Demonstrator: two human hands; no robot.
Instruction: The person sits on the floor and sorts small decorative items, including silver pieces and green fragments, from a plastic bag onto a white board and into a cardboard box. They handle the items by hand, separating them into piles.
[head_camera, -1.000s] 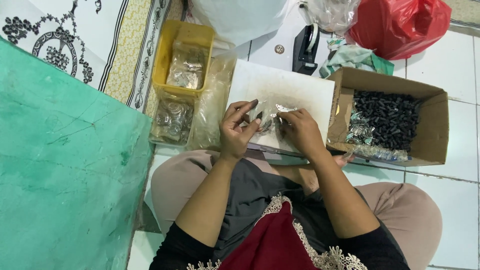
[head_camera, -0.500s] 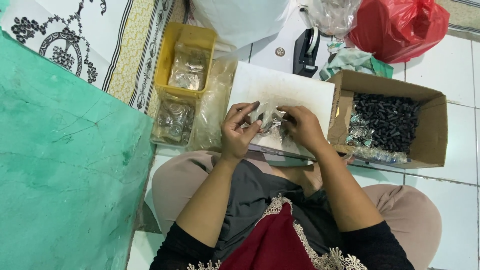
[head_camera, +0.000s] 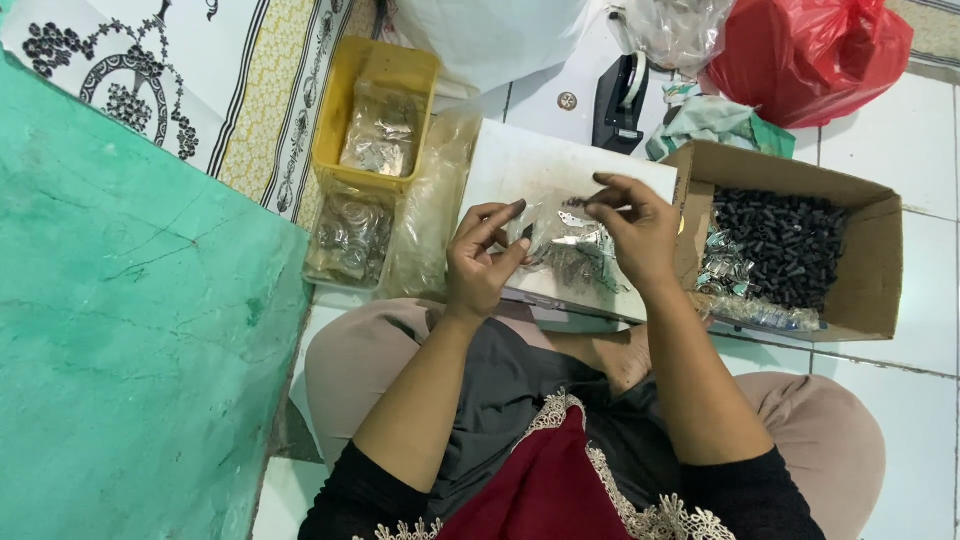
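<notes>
Far left, a green wall (head_camera: 120, 330) fills the frame, with a patterned cloth (head_camera: 150, 90) spread above it on the floor. Next comes a yellow tray (head_camera: 345, 110) holding clear packets of small shiny pieces, and just below it a second heap of packets (head_camera: 352, 238). A long clear plastic sleeve (head_camera: 432, 215) lies beside them, against the edge of a white board (head_camera: 520, 165).

Now the hands, both raised over that board. The left hand (head_camera: 482, 265) is half curled, thumb and forefinger pinched on the edge of a small clear bag (head_camera: 560, 235), other fingers loosely bent. The bag hangs between the two hands, just above the board, crinkled and glinting. The right hand (head_camera: 635, 235) sits at the bag's other side, fingertips drawn together on a small dark piece (head_camera: 580, 201) at the bag's upper edge; whether that piece is already inside the bag I cannot tell.

Behind the board, a black tape dispenser (head_camera: 620, 100) stands on the white tiles, a large white bag (head_camera: 490, 35) at the top edge. Moving right, an open cardboard box (head_camera: 880, 270) holds a heap of black pieces (head_camera: 775, 240) with a few shiny wrappers along its left side. Above it, a red plastic bag (head_camera: 810, 55) bulges, crumpled pale-green cloth (head_camera: 715, 120) beside it.
</notes>
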